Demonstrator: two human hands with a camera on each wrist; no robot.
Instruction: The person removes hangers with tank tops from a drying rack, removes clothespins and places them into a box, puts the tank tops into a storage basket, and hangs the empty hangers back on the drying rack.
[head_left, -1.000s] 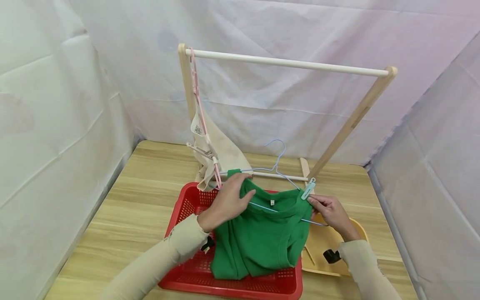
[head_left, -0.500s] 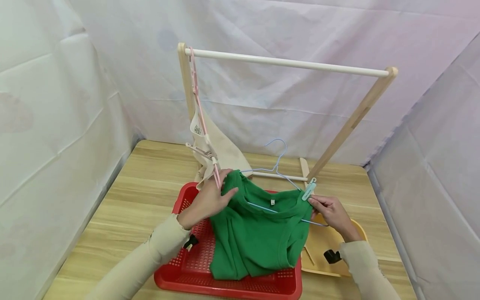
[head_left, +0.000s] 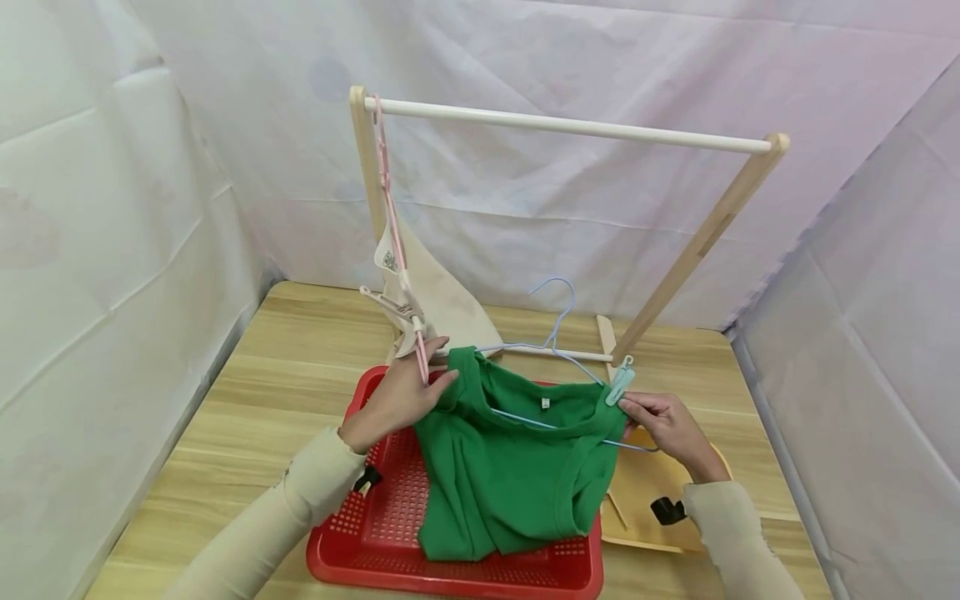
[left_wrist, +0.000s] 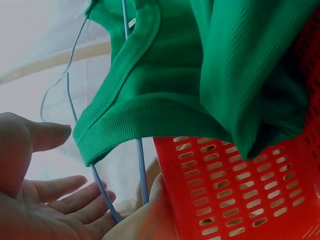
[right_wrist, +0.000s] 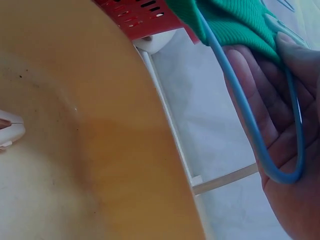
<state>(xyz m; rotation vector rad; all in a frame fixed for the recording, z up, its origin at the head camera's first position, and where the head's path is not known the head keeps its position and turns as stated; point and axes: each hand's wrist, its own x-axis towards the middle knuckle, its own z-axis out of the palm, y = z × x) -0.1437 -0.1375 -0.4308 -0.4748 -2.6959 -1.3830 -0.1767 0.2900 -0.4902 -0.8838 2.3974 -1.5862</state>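
Note:
A green tank top [head_left: 517, 479] lies spread over a red basket, with a thin blue hanger [head_left: 573, 302] threaded through its neck and shoulders. My right hand [head_left: 666, 425] pinches the right shoulder, right at the lower end of a pale teal clothespin [head_left: 621, 386]. In the right wrist view the blue hanger's end [right_wrist: 240, 100] loops across my palm. My left hand [head_left: 401, 396] is beside the left shoulder strap. The left wrist view shows its fingers [left_wrist: 65, 190] spread and relaxed, close to the bare left end of the hanger [left_wrist: 143, 172].
Behind stands a wooden rack with a white top bar [head_left: 570, 125]. From its left end hangs a pink hanger [head_left: 392, 212] with a cream cloth [head_left: 450, 300], its lower tip overlapping my left hand. The red basket [head_left: 360, 562] is in front, a yellow tray [head_left: 663, 500] at right.
My left hand has moved left and slightly down from the neckline to beyond the strap. The left strap now sits unfolded along the hanger. My right hand keeps its pinch.

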